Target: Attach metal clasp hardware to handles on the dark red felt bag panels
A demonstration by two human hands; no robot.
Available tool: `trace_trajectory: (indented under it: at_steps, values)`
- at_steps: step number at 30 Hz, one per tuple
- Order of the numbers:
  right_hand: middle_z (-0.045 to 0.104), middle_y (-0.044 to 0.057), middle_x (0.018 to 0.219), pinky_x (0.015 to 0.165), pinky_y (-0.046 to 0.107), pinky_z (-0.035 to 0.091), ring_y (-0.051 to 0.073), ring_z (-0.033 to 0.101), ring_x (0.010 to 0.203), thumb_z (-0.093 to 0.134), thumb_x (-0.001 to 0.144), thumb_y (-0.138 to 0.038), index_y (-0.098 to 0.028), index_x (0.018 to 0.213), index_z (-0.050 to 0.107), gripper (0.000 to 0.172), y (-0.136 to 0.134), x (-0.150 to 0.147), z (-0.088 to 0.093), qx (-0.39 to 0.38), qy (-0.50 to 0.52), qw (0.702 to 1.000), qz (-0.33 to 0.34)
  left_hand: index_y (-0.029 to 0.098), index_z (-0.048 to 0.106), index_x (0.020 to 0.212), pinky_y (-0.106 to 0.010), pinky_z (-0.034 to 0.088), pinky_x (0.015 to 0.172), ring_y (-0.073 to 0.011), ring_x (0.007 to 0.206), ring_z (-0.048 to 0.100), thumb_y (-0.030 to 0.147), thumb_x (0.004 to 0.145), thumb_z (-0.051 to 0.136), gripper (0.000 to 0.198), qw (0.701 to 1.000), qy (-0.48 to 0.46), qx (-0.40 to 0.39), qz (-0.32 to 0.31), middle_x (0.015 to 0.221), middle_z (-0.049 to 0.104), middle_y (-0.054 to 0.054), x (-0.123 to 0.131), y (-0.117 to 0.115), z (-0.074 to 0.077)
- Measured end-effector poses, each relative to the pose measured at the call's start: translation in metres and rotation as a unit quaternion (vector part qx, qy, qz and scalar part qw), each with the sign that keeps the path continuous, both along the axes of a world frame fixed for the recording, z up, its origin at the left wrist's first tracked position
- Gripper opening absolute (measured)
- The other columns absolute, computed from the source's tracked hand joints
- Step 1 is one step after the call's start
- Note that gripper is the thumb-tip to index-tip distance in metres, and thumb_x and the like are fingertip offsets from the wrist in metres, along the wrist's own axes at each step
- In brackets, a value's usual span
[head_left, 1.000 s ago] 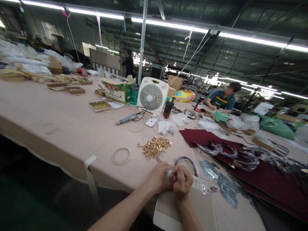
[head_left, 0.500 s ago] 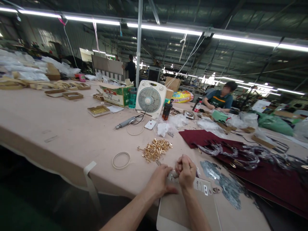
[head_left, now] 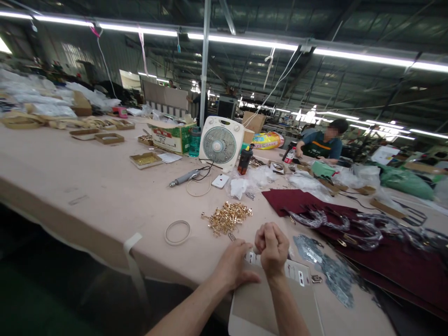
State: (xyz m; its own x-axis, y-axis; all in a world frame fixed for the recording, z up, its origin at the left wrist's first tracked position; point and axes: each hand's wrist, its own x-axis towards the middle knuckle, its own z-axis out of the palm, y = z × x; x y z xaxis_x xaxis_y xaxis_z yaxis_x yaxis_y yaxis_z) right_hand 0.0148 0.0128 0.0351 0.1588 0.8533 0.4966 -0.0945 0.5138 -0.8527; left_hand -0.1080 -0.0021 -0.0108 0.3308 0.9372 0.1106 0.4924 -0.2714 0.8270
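Observation:
My left hand (head_left: 235, 265) rests on the near edge of the long beige table (head_left: 87, 186), fingers curled down over a small pale piece I cannot make out, at the top of a grey board (head_left: 273, 303). My right hand (head_left: 272, 246) is a closed fist raised just beside and above it; what it grips is hidden. A pile of small gold metal fittings (head_left: 227, 218) lies just beyond my hands. A white ring (head_left: 177, 232) lies to the left.
Dark red fabric (head_left: 385, 252) with plastic-wrapped handles and grey plastic packets (head_left: 325, 263) fills the right. Farther back stand a white fan (head_left: 220, 142), a rotary tool (head_left: 184, 177), a phone, a bottle, a green carton (head_left: 171, 135). A person in green sits across the table.
My hands were clasped together around a small silvery piece; now the right fist has lifted slightly and the left hand has lowered flatter onto the board's top edge.

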Motion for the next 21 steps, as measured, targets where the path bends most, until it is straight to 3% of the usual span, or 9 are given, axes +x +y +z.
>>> trace_trajectory:
  at_steps: [3, 9, 14, 21]
  values:
    - [0.042, -0.006, 0.055, 0.045, 0.024, 0.033, 0.011, 0.039, 0.046, 0.052, 0.104, -0.045, -0.023, 0.067, 0.045, 0.043, -0.002, -0.002, -0.003, 0.024, -0.013, 0.999, -0.021, 0.024, 0.072, 0.108, -0.036, 0.047, 0.094, -0.0291, 0.107, 0.06, 0.043, 0.055, 0.097, 0.062, 1.0, 0.006, 0.002, -0.003, 0.115, 0.065, -0.006, 0.001, 0.001, -0.003]
    - [0.04, -0.007, 0.051, 0.044, 0.025, 0.034, 0.011, 0.037, 0.044, 0.054, 0.102, -0.05, -0.024, 0.064, 0.043, 0.048, 0.003, 0.004, -0.037, -0.061, -0.052, 0.996, -0.028, 0.023, 0.071, 0.109, -0.035, 0.048, 0.092, -0.0284, 0.104, 0.061, 0.045, 0.059, 0.094, 0.06, 0.999, -0.022, 0.038, -0.003, 0.112, 0.065, -0.007, 0.0, 0.001, -0.005]
    - [0.047, -0.004, 0.057, 0.049, 0.026, 0.035, 0.013, 0.043, 0.051, 0.055, 0.102, -0.046, -0.022, 0.067, 0.051, 0.043, -0.028, 0.014, -0.043, -0.039, -0.109, 0.991, -0.065, 0.024, 0.069, 0.123, -0.039, 0.051, 0.099, -0.0303, 0.112, 0.062, 0.029, 0.064, 0.088, 0.062, 0.998, -0.011, 0.06, -0.006, 0.119, 0.067, -0.009, 0.003, -0.004, -0.003]
    - [0.047, -0.004, 0.058, 0.052, 0.026, 0.038, 0.013, 0.045, 0.053, 0.055, 0.101, -0.045, -0.022, 0.066, 0.049, 0.043, -0.068, 0.045, -0.053, -0.026, -0.093, 0.986, -0.132, 0.025, 0.06, 0.141, -0.055, 0.04, 0.121, -0.0367, 0.141, 0.051, 0.04, 0.071, 0.086, 0.076, 0.995, 0.026, 0.096, 0.01, 0.151, 0.055, -0.012, 0.003, 0.007, -0.033]
